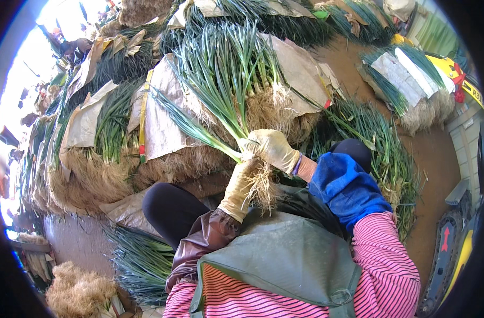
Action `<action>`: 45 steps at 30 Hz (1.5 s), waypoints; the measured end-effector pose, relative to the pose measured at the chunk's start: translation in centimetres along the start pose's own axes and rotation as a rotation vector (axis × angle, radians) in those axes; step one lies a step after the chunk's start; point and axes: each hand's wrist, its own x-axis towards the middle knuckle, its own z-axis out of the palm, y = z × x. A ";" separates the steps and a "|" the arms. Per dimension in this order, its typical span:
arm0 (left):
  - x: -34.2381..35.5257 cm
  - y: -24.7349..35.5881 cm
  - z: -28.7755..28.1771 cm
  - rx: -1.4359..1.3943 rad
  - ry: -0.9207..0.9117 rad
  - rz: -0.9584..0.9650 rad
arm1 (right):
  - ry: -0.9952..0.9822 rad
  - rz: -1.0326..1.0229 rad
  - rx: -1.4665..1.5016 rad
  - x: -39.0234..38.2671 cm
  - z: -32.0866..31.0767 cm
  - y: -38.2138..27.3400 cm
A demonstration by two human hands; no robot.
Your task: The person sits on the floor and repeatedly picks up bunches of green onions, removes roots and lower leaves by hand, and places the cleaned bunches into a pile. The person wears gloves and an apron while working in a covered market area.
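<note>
Both my hands wear pale yellow gloves and meet over my lap. My left hand is closed round the lower stems of a few green onions, whose stringy roots hang down beside it. Just above and to the right, my right hand closes on the same stems, its fingers bent over them. The leaves point up and away to the left. Right beyond my hands lies a loose pile of green onions, roots toward me, on a brown paper-like sheet.
Bundles of green onions wrapped in sheets stand stacked at the left. More loose green onions lie by my right knee, and others at my lower left. A wrapped bundle and a black track with yellow machinery are at the right.
</note>
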 end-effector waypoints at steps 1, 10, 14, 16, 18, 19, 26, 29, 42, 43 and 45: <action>-0.3 -0.2 1.4 0.001 0.153 0.027 | -0.045 0.067 0.257 0.0 0.1 0.1; -0.1 1.2 1.6 0.138 0.056 -0.017 | -0.936 0.490 0.779 0.8 -5.7 -2.3; -1.5 2.8 3.3 0.377 0.100 -0.029 | -0.867 0.279 -0.638 0.8 -4.7 3.0; -1.4 3.0 3.2 0.379 0.032 0.041 | -0.554 0.381 -0.242 0.9 -4.5 5.2; -1.6 3.3 3.3 0.357 0.009 0.015 | -0.317 0.377 0.165 1.7 -2.6 5.4; -1.8 3.1 3.1 0.341 0.014 0.032 | -0.444 0.564 0.729 1.8 -2.9 2.7; -5.4 2.7 6.8 0.356 -0.022 -0.014 | -0.823 0.333 1.534 1.4 1.1 -2.9; -5.8 2.5 7.2 0.419 0.004 -0.005 | -0.726 0.376 1.684 1.7 1.4 -4.3; -3.8 2.7 5.3 0.280 0.081 0.245 | -0.223 0.403 1.019 2.8 1.5 -4.9; -4.6 3.4 6.9 0.422 0.104 0.200 | -0.171 0.394 1.059 2.3 2.7 -3.2; -2.5 1.7 4.5 0.589 0.190 0.309 | -0.173 0.433 1.256 2.0 4.6 -0.5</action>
